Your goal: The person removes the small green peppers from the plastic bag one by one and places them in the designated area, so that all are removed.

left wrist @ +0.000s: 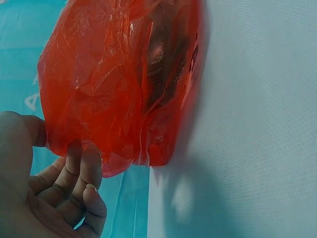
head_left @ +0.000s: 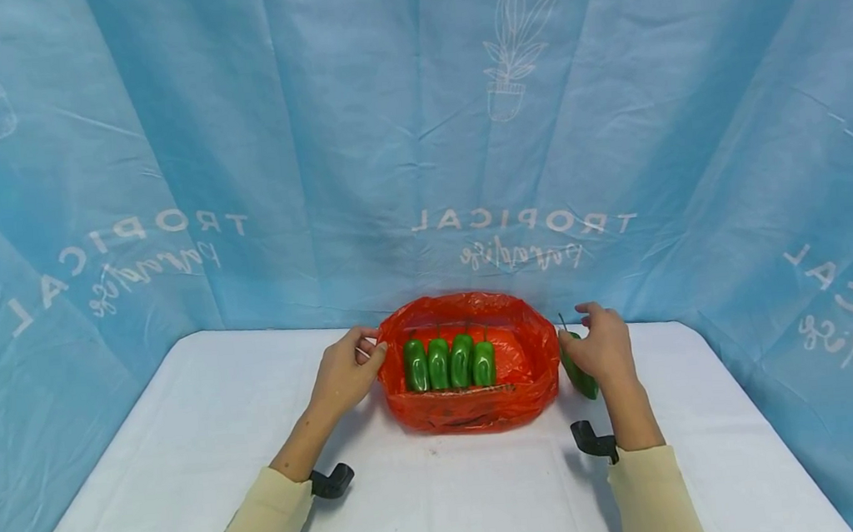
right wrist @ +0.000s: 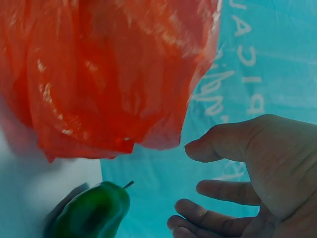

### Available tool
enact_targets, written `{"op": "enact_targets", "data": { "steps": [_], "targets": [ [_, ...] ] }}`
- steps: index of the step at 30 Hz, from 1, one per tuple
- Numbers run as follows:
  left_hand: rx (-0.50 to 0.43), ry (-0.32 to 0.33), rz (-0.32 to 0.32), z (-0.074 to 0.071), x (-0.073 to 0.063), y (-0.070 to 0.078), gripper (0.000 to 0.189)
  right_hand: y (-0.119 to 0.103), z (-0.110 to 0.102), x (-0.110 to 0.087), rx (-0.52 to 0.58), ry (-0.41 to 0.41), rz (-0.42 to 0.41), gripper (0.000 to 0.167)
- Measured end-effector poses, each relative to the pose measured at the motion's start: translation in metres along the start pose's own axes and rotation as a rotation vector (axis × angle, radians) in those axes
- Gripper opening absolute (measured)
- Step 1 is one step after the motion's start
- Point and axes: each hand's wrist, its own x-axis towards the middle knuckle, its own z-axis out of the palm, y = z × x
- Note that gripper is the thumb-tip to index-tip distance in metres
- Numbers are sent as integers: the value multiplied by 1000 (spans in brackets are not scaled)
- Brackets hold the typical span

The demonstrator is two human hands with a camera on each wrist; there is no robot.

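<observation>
An open red plastic bag (head_left: 476, 412) sits on the table, holding several green peppers (head_left: 438, 363) upright in a row. At its left rim my left hand (head_left: 348, 368) pinches the plastic between thumb and fingers; the left wrist view shows this bag wall (left wrist: 99, 89) up close. On the other side my right hand (head_left: 604, 348) hovers by the rim with thumb and fingers spread. A gap separates the right thumb from the bag (right wrist: 114, 74) in the right wrist view. One loose green pepper (right wrist: 94, 210) lies on the table outside the bag, below that hand.
A white cloth (head_left: 445, 507) covers the table. Blue printed curtains (head_left: 356, 138) hang behind it and along both sides, close to the table's back edge. Black wrist mounts (head_left: 594, 441) stick out from both forearms. A dark shape shows through the bag's front wall.
</observation>
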Motion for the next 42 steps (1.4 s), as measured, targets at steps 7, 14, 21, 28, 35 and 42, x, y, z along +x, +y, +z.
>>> {"op": "enact_targets", "data": {
  "steps": [7,14,21,28,35,42],
  "targets": [
    [-3,2,4,1,0,0,31,-13,1,-5,30,30,-30,61],
    [-10,1,1,1,0,-1,31,-20,7,-7,45,40,-94,55],
    [-17,-1,4,1,-1,-1,31,-28,11,-11,78,20,-122,52],
    [-20,-2,2,1,0,1,31,-36,19,-12,63,11,-196,50],
    [-15,-2,5,0,1,1,31,-48,30,-16,61,-48,-234,49],
    [-18,-6,5,0,0,1,31,-52,37,-20,38,-80,-255,49]
  ]
}}
